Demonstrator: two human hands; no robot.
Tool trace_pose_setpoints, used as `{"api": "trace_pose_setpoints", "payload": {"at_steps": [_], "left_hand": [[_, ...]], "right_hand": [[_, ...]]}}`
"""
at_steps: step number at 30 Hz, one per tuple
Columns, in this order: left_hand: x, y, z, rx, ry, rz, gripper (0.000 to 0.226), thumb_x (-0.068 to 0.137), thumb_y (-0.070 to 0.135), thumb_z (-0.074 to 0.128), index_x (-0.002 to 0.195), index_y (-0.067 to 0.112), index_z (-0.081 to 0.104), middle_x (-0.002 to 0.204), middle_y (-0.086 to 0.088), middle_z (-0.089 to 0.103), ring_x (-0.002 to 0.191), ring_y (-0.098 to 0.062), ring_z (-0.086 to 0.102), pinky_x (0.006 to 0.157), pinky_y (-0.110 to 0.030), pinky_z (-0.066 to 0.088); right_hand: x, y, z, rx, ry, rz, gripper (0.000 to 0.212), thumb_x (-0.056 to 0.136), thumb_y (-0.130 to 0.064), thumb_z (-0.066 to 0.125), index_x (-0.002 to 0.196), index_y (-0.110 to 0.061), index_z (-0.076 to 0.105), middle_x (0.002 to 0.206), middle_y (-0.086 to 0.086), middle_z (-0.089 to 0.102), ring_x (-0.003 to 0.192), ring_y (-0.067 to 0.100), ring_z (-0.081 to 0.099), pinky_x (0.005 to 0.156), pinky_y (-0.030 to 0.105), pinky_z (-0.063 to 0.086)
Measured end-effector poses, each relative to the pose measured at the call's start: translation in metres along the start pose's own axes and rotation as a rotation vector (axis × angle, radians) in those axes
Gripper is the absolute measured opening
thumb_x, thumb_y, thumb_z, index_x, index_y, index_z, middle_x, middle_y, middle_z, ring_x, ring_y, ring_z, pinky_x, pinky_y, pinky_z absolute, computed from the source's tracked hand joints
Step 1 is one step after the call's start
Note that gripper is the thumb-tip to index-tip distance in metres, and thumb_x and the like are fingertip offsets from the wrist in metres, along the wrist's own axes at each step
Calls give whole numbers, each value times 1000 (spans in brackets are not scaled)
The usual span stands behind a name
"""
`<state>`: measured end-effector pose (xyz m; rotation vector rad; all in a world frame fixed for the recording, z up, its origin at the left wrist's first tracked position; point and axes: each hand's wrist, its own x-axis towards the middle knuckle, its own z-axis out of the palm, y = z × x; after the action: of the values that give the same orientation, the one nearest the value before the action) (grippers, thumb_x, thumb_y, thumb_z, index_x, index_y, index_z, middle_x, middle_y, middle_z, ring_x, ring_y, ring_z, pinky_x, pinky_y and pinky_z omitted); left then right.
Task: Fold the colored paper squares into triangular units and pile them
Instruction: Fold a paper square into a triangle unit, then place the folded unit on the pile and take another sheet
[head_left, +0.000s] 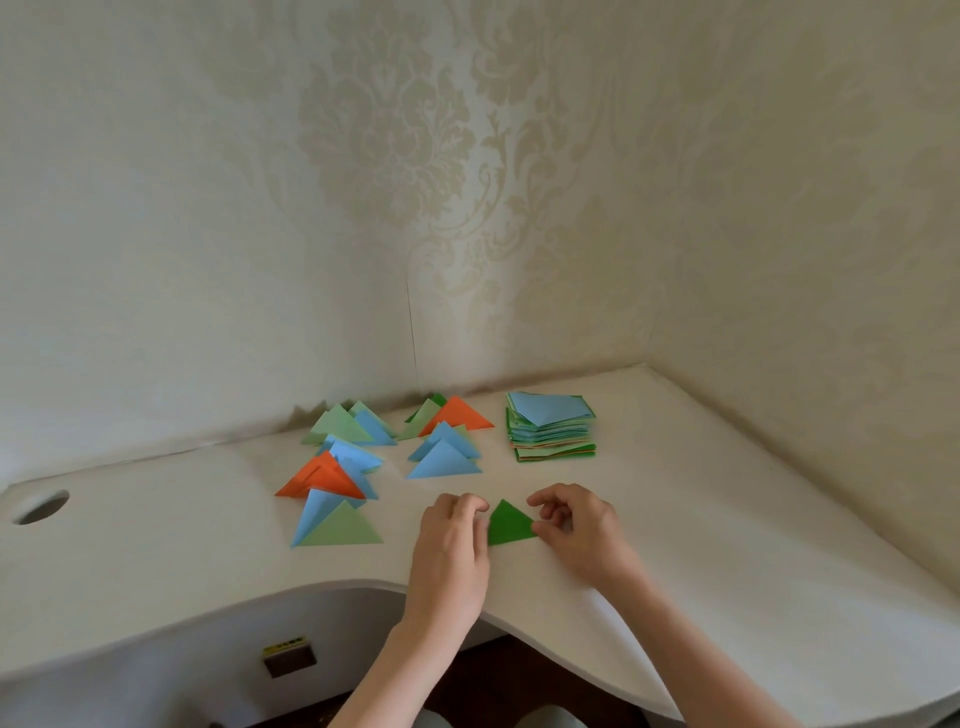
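Both hands, left hand and right hand, pinch a dark green triangle just in front of the thick stack of unfolded squares, several folded piles lying left of that stack.

Head view. White desk set in a wallpapered corner. Dark green triangle lies flat near the front edge, between both hands. Left hand has curled fingers on its left corner; right hand pinches its right corner. Behind: stack of paper squares, blue sheet on top. To the left, folded triangles in blue, orange and light green, in several loose piles. Round hole at the desk's far left.
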<state>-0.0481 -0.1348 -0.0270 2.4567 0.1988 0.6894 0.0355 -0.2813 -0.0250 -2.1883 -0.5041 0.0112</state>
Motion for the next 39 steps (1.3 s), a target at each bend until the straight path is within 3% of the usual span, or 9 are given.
{"api": "trace_pose_setpoints", "payload": {"at_steps": [3,6,10,14,18,23,31,34,39], "left_hand": [[0,13,7,56,-39,-18,23,94,31,57,114,19,55,108,3,51,95,-14,47,79,-24,44],[3,17,12,16,-80,-102,32,90,23,62,120,21,51,114,2,47,103,-15,50,83,-23,44],[9,12,14,-74,-107,-164,32,88,18,65,116,22,51,103,4,51,98,-12,52,78,-21,44],[12,6,13,-55,-92,-89,26,89,18,63,112,27,54,85,12,54,87,-13,53,74,-27,46],[23,-9,2,-35,-2,-27,23,88,15,65,107,27,61,82,15,59,83,-14,56,74,-34,48],[50,-44,-15,36,106,-53,25,85,12,69,108,19,65,86,1,67,84,-22,57,75,-42,48],[58,-66,-6,-70,81,-89,20,84,7,68,100,15,62,95,5,60,91,-18,52,82,-41,45],[58,-68,-7,-94,117,-75,23,80,3,71,97,14,60,96,5,50,92,-18,51,82,-36,45],[60,-70,-4,-67,88,-80,5,83,7,70,83,12,69,86,1,54,85,-19,50,78,-32,42]], "right_hand": [[0,1,1,-16,0,-9,22,79,-2,71,98,-13,69,83,-2,57,69,4,48,66,6,38],[-1,2,1,-23,2,-19,22,79,-1,70,97,-13,69,85,-1,57,71,5,49,67,5,38],[1,4,2,-35,7,-31,22,79,-3,70,98,-14,69,87,-2,57,72,5,49,67,5,38],[1,5,4,-67,8,-46,22,79,-4,71,98,-15,69,87,-2,58,73,5,51,67,5,38],[16,0,-6,-130,43,-48,22,76,-21,77,95,-25,67,87,-10,61,71,5,53,64,11,42],[60,-3,-17,-310,246,-110,22,87,-24,65,107,-15,68,108,0,64,100,18,59,89,33,45],[109,1,-1,-527,206,-94,37,90,-32,60,124,-15,61,133,-1,53,119,19,51,101,33,37],[116,3,4,-627,202,-57,30,94,-34,52,118,-23,65,134,-7,52,118,17,50,98,32,35],[114,7,2,-719,307,-33,26,95,-29,49,103,-27,73,123,-13,61,113,13,51,94,34,28]]}}
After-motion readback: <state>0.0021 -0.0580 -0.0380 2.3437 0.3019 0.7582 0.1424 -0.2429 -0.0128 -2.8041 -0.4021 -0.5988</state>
